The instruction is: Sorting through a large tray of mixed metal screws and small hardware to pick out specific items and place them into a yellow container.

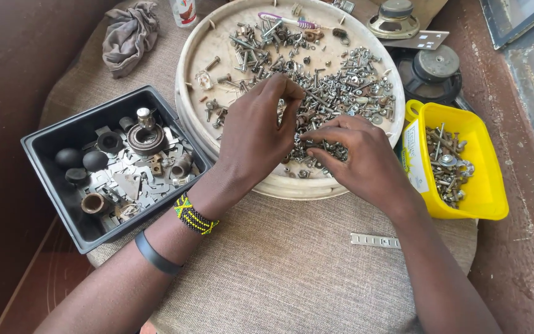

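Head view: one flat metal strip (375, 240) lies nearest on the cloth. Two hands work beyond it: left hand (256, 133) and right hand (358, 159), fingertips pinched on small screws (341, 86) heaped uncountably in one round tray (186, 68). One black bin (50, 185) sits left, one yellow tub (486, 179) right.

I count one round tray (193, 46) of screws at twelve o'clock, one black bin (44, 145) at nine, one yellow tub (486, 185) at three, two speakers (394, 17), one rag (128, 34).
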